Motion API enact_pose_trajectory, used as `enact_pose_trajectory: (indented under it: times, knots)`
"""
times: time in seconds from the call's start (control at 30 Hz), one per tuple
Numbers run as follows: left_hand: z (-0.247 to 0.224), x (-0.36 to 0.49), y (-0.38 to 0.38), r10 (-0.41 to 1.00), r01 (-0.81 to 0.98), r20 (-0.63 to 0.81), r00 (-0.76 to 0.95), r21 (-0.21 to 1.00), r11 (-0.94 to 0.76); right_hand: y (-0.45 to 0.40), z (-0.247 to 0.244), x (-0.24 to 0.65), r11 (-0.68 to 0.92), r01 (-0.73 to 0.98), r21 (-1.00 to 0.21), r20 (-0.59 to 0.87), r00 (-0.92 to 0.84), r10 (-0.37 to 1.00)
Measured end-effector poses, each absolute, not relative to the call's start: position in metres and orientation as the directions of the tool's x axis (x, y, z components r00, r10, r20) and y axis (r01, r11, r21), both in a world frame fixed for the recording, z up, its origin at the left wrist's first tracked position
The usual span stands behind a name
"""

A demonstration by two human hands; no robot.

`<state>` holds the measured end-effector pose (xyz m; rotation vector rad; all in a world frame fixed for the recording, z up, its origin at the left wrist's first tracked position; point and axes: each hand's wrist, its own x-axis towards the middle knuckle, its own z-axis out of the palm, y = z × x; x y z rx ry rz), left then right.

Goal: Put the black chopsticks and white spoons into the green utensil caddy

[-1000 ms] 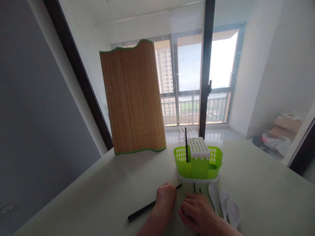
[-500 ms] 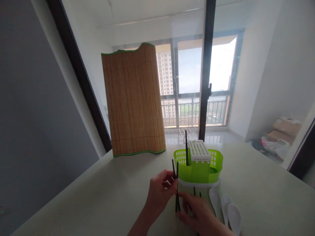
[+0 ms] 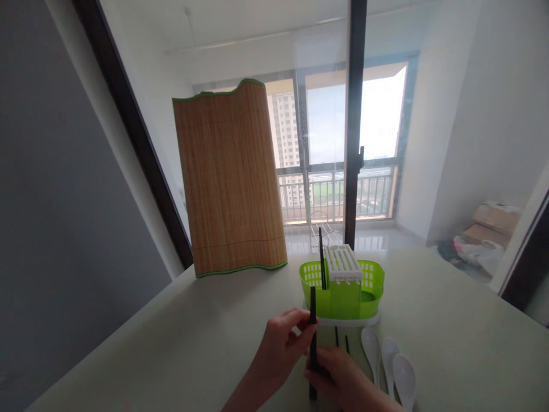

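Observation:
My left hand (image 3: pixel 281 349) and my right hand (image 3: pixel 338 380) both grip black chopsticks (image 3: pixel 313 312), held upright and together just in front of a green utensil holder (image 3: pixel 341 289). The holder has a white slotted insert (image 3: pixel 342 264) and black chopsticks standing (image 3: pixel 321 258) in its left compartment. Two more black chopsticks (image 3: pixel 342 340) lie on the table between the holder and my right hand.
Three white spoons (image 3: pixel 388 363) lie on the pale table (image 3: pixel 193 337) to the right of my hands. A bamboo mat (image 3: pixel 229 177) stands upright at the table's back left. Behind it are a dark door frame (image 3: pixel 354 120) and cardboard boxes (image 3: pixel 493 223) on the floor.
My left hand picked the chopsticks up off the table and stood them upright. My right hand came in and took hold of their lower part.

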<state>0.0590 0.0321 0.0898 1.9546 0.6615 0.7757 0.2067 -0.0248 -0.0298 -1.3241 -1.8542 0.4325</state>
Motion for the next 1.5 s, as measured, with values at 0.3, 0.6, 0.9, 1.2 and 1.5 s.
enact_pose_trajectory:
  times: [0.3,0.6,0.9,1.2,1.5]
  knots:
    - [0.112,0.050,0.032,0.677,0.234,0.321,0.662,0.769,-0.594,-0.027,-0.023,0.207,0.387,0.643,-0.661,0.410,-0.123,0.904]
    - [0.198,0.060,0.107,0.686,0.093,0.685,0.247,0.687,-0.720,-0.019,-0.032,0.213,0.222,0.804,-0.551,0.229,-0.110,0.967]
    - [0.148,0.154,0.177,0.736,0.190,0.466,0.491,0.767,-0.613,0.002,-0.059,0.213,0.278,0.879,-0.386,0.168,-0.230,0.959]
    - [0.117,0.183,0.185,0.709,0.379,0.378,0.596,0.645,-0.663,0.009,-0.072,0.212,0.305,0.906,-0.294,0.152,-0.271,0.951]
    - [0.108,0.143,0.128,0.675,0.482,0.578,0.459,0.476,-0.736,-0.002,-0.063,0.207,0.419,0.870,-0.260,0.248,-0.359,0.900]
